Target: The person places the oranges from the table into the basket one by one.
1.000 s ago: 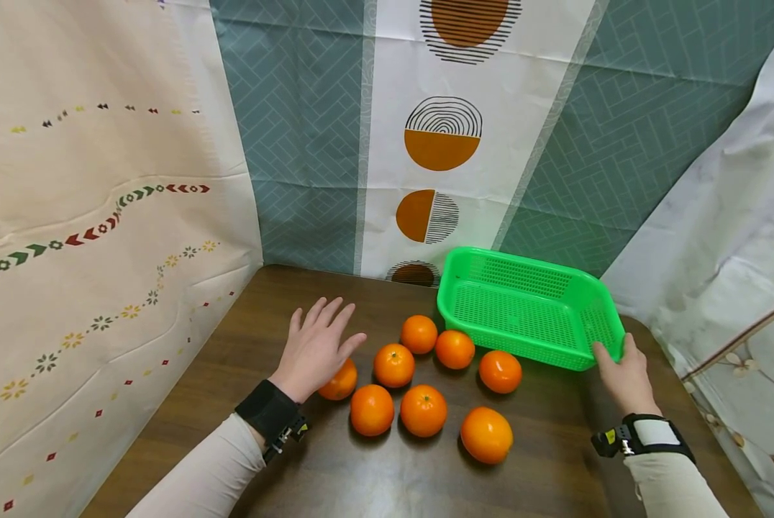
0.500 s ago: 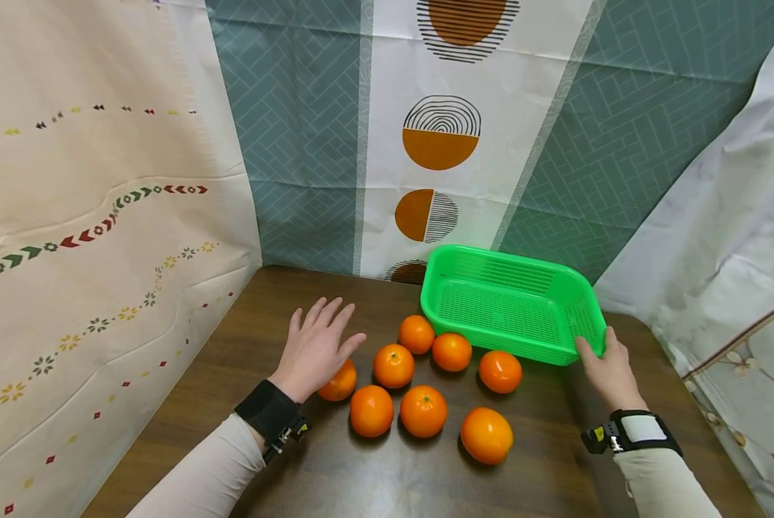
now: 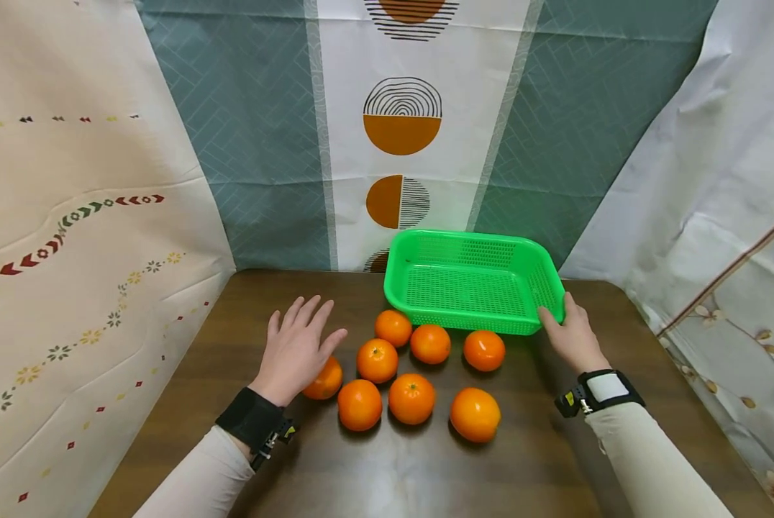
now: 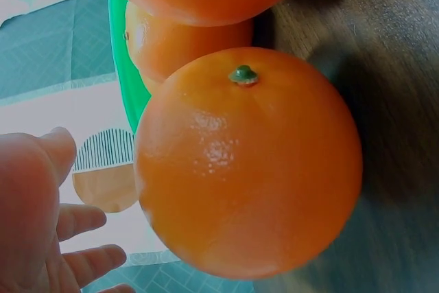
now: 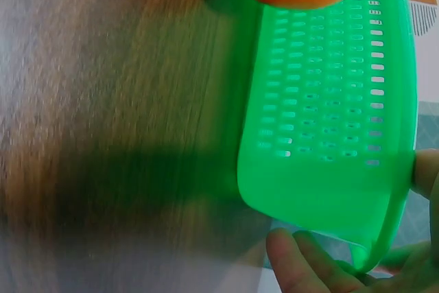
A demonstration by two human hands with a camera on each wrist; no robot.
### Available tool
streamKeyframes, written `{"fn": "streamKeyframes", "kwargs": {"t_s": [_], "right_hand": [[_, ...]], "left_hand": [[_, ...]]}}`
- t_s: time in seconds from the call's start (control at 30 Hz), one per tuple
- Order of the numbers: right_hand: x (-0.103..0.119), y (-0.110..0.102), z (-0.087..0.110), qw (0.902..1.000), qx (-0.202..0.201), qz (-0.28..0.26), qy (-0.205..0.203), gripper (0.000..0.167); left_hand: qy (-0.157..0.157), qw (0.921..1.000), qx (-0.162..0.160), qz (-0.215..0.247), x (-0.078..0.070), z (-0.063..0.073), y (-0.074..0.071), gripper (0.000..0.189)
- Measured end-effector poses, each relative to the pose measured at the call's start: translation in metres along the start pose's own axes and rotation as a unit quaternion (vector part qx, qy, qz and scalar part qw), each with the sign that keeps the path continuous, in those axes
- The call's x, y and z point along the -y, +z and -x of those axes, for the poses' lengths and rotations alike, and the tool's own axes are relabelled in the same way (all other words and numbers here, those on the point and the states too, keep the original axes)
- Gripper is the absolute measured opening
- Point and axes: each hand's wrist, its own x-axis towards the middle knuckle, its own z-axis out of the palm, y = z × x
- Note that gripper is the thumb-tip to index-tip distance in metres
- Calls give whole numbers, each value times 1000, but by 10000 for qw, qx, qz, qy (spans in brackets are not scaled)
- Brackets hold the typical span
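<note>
A shallow green plastic basket (image 3: 471, 282) with perforated sides stands at the back of the table. At its front right corner, my right hand (image 3: 575, 337) pinches the rim between thumb and fingers; the right wrist view shows the thumb (image 5: 426, 171) on one side and fingers (image 5: 296, 265) below the corner. My left hand (image 3: 294, 351) has its fingers spread, holding nothing, above and partly covering an orange (image 3: 325, 379). Several more oranges (image 3: 412, 398) lie between the hands, in front of the basket. A large orange (image 4: 250, 169) fills the left wrist view, beside the hand.
The dark wooden table (image 3: 387, 471) ends at hung cloths on several sides. A patterned curtain (image 3: 403, 187) is close behind the basket. Another orange (image 3: 475, 415) lies nearest the front, and one more (image 3: 484, 350) sits by the basket's front wall.
The basket, held by my right hand, has shifted left and two back oranges have moved slightly left with it. My left hand keeps its pose. The head view has turned somewhat.
</note>
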Motion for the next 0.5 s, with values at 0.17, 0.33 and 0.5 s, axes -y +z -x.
{"fn": "streamKeyframes", "kwargs": {"t_s": [0.17,0.33,0.5], "right_hand": [[14,6,-4,9999,116,-7,2,93],[22,9,-3,9999,57,32,-139,92],[25,13,0,9998,65,80,-155,91]], "left_hand": [[2,10000,26,27,2,1,-1,70],[20,10000,37,33,-1,-1,-3,71],[37,10000,78,-9,-5,-1,-4,71]]}}
